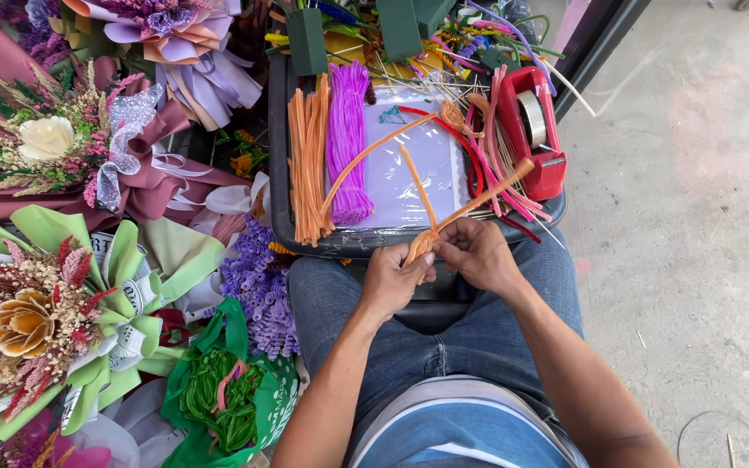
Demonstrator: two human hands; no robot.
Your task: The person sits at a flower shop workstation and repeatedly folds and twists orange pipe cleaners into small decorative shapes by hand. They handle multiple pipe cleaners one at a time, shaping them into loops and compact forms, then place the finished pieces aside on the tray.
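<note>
My left hand (pixel 390 279) and my right hand (pixel 478 254) meet over my knees and pinch a small bunch of orange pipe cleaners (pixel 426 225) at its twisted base. Three orange strands fan upward from my fingers over a dark tray (pixel 281 208) that rests on my lap. The tray holds a bundle of orange pipe cleaners (pixel 309 165), a bundle of purple ones (pixel 348 139) and a clear plastic sheet (pixel 418 165).
A red tape dispenser (pixel 532 130) stands at the tray's right edge among pink and red strands. Wrapped flower bouquets (pixel 45 312) fill the left side. A green bag (pixel 227 399) of green pipe cleaners and purple curled pieces (pixel 257 286) lie by my left knee. Concrete floor (pixel 695 217) lies to the right.
</note>
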